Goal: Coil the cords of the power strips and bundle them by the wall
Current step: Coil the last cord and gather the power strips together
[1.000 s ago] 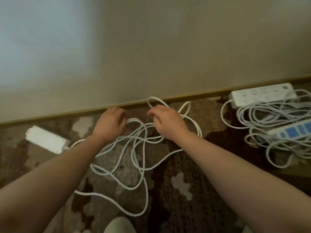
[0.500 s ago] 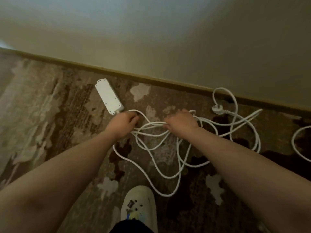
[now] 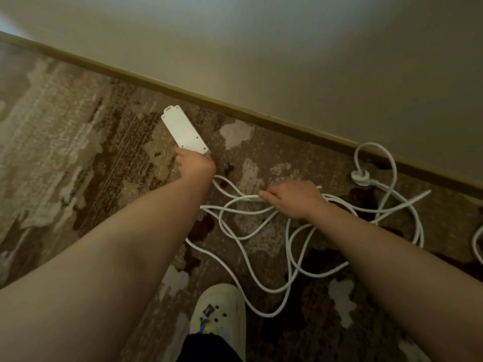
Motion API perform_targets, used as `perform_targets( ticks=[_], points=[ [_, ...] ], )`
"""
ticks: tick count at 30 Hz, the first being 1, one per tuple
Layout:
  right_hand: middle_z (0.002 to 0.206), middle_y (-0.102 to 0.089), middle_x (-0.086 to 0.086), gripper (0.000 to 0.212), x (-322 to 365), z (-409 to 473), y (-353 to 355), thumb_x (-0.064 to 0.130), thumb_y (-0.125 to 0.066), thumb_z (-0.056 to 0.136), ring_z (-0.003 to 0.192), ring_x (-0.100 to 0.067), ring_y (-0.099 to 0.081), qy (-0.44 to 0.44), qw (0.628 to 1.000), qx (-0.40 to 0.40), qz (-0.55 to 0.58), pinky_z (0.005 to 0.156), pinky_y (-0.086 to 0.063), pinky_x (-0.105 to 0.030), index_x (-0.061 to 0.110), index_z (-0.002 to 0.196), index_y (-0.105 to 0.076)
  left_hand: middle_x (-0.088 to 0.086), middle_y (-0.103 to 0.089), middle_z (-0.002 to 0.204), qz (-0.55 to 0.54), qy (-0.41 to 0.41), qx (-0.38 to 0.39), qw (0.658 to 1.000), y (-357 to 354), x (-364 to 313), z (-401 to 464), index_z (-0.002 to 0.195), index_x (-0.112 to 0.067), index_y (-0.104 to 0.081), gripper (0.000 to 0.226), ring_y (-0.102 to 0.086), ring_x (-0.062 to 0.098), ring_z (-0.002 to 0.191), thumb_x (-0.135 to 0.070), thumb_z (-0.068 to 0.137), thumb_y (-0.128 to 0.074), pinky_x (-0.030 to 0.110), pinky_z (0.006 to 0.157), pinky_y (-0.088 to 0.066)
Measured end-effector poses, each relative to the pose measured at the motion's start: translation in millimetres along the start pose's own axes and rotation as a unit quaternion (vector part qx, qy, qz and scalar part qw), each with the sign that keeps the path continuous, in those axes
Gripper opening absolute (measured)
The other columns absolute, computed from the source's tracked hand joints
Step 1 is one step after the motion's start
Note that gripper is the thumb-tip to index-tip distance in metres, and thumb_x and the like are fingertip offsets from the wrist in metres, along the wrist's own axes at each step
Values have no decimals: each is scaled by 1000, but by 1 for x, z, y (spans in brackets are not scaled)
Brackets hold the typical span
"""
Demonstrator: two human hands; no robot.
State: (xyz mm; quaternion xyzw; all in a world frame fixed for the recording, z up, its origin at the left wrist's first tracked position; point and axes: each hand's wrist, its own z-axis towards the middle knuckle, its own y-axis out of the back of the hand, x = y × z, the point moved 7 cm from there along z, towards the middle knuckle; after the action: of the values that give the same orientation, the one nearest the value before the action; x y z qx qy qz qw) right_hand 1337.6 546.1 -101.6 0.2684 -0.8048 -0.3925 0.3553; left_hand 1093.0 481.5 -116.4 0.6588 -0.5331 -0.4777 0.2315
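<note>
The power strip (image 3: 184,131) is matt white plastic, its upturned face smooth and dotted with small screw holes. Its cord (image 3: 264,259) looks like smooth white rubbery sheathing with a faint sheen, ending in a white moulded plastic plug (image 3: 360,176). The carpet (image 3: 78,158) is rough, mottled brown-and-beige pile. The wall (image 3: 287,61) is smooth and matt; the shoe (image 3: 218,308) is smooth pale foam-like plastic with holes.
</note>
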Motion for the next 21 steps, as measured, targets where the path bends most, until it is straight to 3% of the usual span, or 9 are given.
perform_targets(
  ticks=[5,11,16,19,21],
  points=[
    [76,-56,19,36,-4,-2,2,64,-34,96,79,-12,-58,-13,999,42,31,58,-35,-29,45,91,-64,13,-27,148,-31,29,34,999,0,-1,0,147,-7,-9,113,-35,36,131,-57,68,-73,48,105,-32],
    [74,-59,21,30,-19,-13,-5,71,-49,85,70,-1,-52,-16,995,75,62,55,-36,-28,47,72,-62,15,-37,139,-43,40,48,997,4,-5,0,138,-8,-26,96,-46,37,119,-55,68,-71,47,95,-45],
    [81,-60,15,37,-30,-18,5,63,-42,93,74,-9,-56,-79,984,-32,156,57,-38,-29,35,96,-66,13,-50,125,-42,-74,65,994,-2,-10,-38,129,-8,-35,85,-56,35,107,-60,66,-62,39,74,-53],
    [83,-60,14,24,-39,-21,24,51,-48,97,80,-13,-60,-133,945,-124,272,61,-41,-28,31,100,-62,7,-55,111,-26,-174,86,981,-8,-11,-73,117,-13,-41,68,-59,29,98,-59,71,-59,40,77,-53],
    [92,-67,7,24,-41,-23,41,47,-50,98,86,-16,-64,-152,911,-152,351,70,-50,-32,29,104,-63,-1,-52,103,-26,-251,99,963,-4,-20,-97,109,-23,-38,55,-58,21,90,-60,72,-57,35,68,-52]
  ],
)
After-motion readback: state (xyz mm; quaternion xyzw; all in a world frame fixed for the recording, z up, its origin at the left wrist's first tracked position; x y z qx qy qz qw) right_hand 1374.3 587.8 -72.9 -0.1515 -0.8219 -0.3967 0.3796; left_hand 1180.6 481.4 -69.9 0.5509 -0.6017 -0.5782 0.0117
